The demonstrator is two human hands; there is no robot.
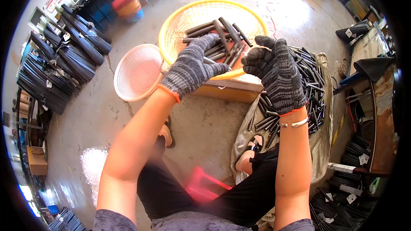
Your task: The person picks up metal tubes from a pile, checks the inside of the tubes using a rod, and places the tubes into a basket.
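My left hand (191,66), in a grey and black knitted glove with an orange cuff, reaches over the rim of a yellow plastic basket (168,21). Its thumb and fingers close around a short black tube (209,60), partly hidden by the glove. Several more short black tubes (235,38) lie crossed in the basket. To the right of the basket, my right hand (279,75), gloved alike, is raised with its fingers loosely bent and apart, holding nothing. Behind and below it a large heap of short black tubes (314,85) spreads over a pale woven sack (322,156).
A smaller pink basket (138,72) leans left of the yellow one, which rests on a low box (231,92). Bundles of long black tubes (77,62) line the left side. A red stool (127,5) stands far back; racks and a workbench (381,119) edge the right.
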